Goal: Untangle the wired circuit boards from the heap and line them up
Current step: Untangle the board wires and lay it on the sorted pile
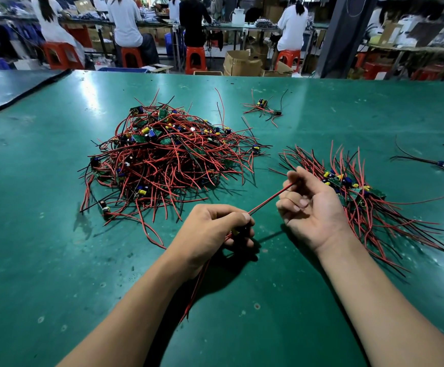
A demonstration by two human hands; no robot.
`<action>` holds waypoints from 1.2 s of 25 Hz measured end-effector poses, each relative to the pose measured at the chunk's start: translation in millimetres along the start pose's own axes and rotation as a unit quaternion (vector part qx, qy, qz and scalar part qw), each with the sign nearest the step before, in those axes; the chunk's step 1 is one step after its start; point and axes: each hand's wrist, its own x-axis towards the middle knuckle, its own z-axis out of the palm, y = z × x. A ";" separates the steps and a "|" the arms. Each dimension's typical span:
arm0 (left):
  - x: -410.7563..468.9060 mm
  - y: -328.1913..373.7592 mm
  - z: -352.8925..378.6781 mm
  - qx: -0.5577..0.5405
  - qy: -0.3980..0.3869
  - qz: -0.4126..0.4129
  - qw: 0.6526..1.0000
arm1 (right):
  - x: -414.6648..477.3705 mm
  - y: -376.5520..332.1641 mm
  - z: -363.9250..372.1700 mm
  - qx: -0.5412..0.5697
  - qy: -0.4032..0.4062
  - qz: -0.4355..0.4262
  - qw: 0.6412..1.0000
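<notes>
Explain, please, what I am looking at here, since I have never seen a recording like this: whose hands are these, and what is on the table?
There is no machine: one camera worn on a person's head looks down at their two bare hands. On the green table lies a tangled heap of small circuit boards with red and black wires. To the right is a row already lined up. The left hand grips one board, mostly hidden in the fist, while the right hand pinches its wires, stretched between both hands. A few stray boards lie farther back.
</notes>
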 end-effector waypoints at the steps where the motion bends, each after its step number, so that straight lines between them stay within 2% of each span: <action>1: 0.1 0.3 -0.8 0.002 -0.001 -0.001 1.000 | 0.9 -0.2 -1.3 -0.011 0.007 -0.012 1.000; 7: 1.6 0.3 -5.1 -0.001 -0.004 -0.013 1.000 | 4.9 7.2 -6.2 -0.155 0.053 -0.099 0.982; 14: 5.4 2.4 -5.5 -0.112 0.014 -0.047 0.993 | 5.3 9.8 -7.2 -0.218 0.113 -0.118 0.962; 18: 7.2 3.9 -6.1 -0.144 0.024 -0.054 0.988 | 5.0 11.9 -6.2 -0.236 0.111 -0.131 0.956; 21: 8.8 2.5 -5.5 -0.153 0.025 -0.061 0.986 | -2.0 18.8 -2.8 -0.300 0.067 -0.161 0.938; 23: 9.3 0.9 -6.3 -0.151 0.013 -0.056 0.987 | -9.7 29.9 1.9 -0.404 0.022 -0.177 0.897; 26: 8.6 -1.1 -7.6 -0.127 -0.013 -0.050 0.991 | -16.0 48.8 5.1 -0.613 -0.001 -0.220 0.759; 27: 8.5 -1.9 -7.9 -0.119 -0.015 -0.051 0.992 | -16.6 52.8 5.3 -0.645 -0.003 -0.233 0.728; 28: 8.6 -2.6 -8.1 -0.114 -0.020 -0.048 0.992 | -17.4 54.1 5.8 -0.650 -0.006 -0.240 0.721; 30: 9.1 -3.7 -7.7 -0.111 -0.029 -0.037 0.993 | -18.4 50.6 6.4 -0.620 -0.010 -0.241 0.747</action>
